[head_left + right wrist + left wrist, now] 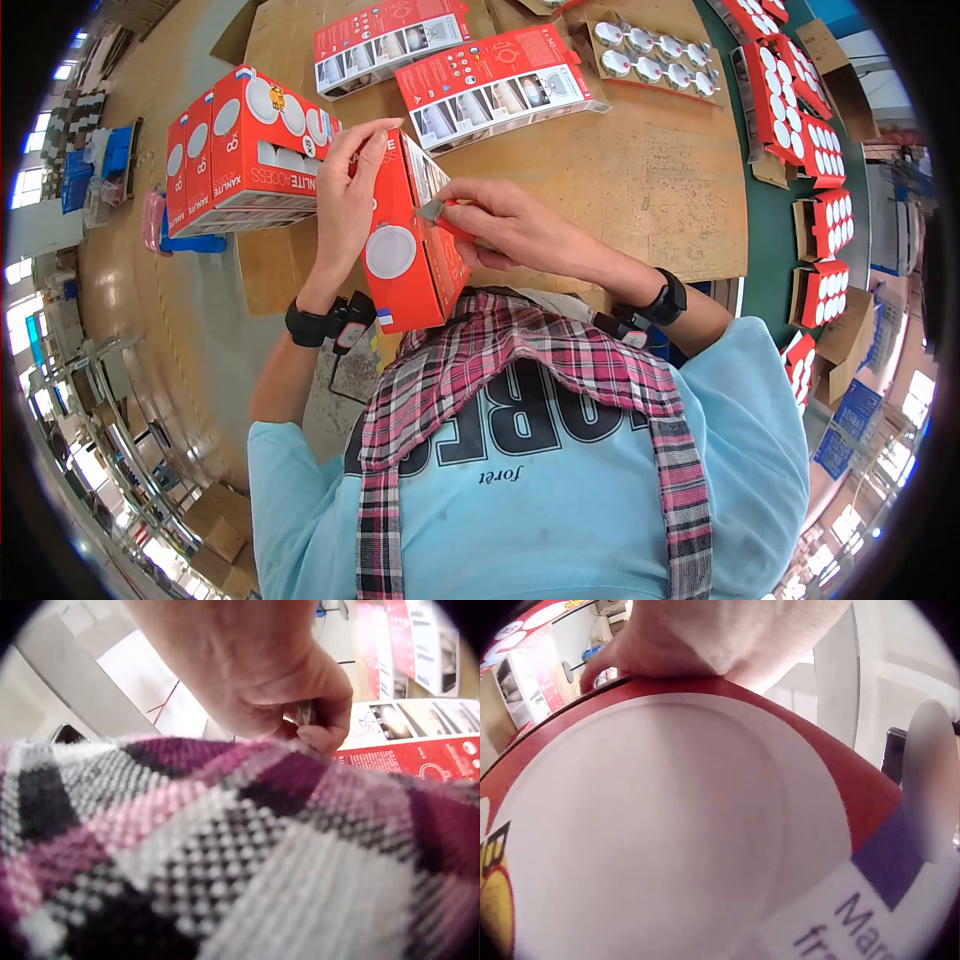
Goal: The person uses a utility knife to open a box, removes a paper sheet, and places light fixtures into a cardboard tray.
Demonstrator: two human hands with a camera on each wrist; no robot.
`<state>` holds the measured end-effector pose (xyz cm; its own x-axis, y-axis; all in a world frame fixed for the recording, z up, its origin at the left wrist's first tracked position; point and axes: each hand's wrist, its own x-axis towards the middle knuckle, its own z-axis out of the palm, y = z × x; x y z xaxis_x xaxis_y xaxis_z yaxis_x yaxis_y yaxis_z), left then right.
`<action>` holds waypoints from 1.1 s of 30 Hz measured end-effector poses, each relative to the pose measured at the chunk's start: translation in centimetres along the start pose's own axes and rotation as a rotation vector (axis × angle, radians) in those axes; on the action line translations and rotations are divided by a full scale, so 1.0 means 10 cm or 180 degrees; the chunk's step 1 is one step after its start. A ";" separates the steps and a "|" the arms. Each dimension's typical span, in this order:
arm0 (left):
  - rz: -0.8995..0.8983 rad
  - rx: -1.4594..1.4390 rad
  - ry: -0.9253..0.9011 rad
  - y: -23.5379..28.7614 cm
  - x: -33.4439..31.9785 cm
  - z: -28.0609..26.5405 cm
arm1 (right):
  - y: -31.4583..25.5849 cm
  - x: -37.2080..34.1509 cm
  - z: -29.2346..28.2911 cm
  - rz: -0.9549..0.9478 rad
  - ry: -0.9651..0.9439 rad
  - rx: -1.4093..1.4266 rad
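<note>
While the far-side boxes lie flat on the table, the work seems to be at the stage of cutting one packet. This is a red cardboard box with white printed discs [428, 285], held up at the near edge of the brown worktable [650, 190], close to the person's apron [520, 325]. The small cutter with grey metal blade and red handle [431, 210] has its blade at the long edge of this box, so I judge that the opening is not finished; how deep the cut goes I cannot tell.

On the far side of the table, rows of white round lamps [650, 70] stand in a cardboard tray. At the right, many red boxes with white discs [826, 150] are on the green surface, some with brown flaps spread out. At the left, the upright red "8x" boxes [243, 185] look uncut and probably remain to be treated.

The left hand [347, 195] grips the far end of the held box, with fingers bent over its edge and only a narrow opening at the thumb. The right hand [503, 226] is closed around the cutter's handle, its fingers curled tightly.
</note>
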<state>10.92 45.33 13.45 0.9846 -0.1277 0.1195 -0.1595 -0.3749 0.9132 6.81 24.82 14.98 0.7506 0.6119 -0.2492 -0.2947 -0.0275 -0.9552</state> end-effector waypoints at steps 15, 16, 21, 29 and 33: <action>0.0080 -0.0085 0.0025 0.00 -0.02 0.02 | -0.04 -0.05 0.08 0.0059 0.0082 0.0212; 0.0056 -0.0069 0.0013 0.00 -0.02 0.02 | -0.04 -0.05 0.08 0.0084 0.0086 0.0167; 0.0036 -0.0054 0.0003 0.02 -0.02 0.01 | -0.03 -0.05 0.07 0.0123 0.0091 0.0198; -0.0025 -0.0039 -0.0007 0.03 -0.04 0.02 | 0.01 -0.03 0.09 0.0116 0.0155 0.0191; 0.0003 -0.0024 0.0012 0.05 -0.03 0.02 | -0.01 -0.04 0.10 0.0143 0.0143 0.0258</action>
<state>10.51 45.01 13.75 0.9847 -0.1247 0.1218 -0.1599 -0.3678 0.9161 5.97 25.40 15.35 0.7608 0.5754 -0.3002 -0.3742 0.0110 -0.9273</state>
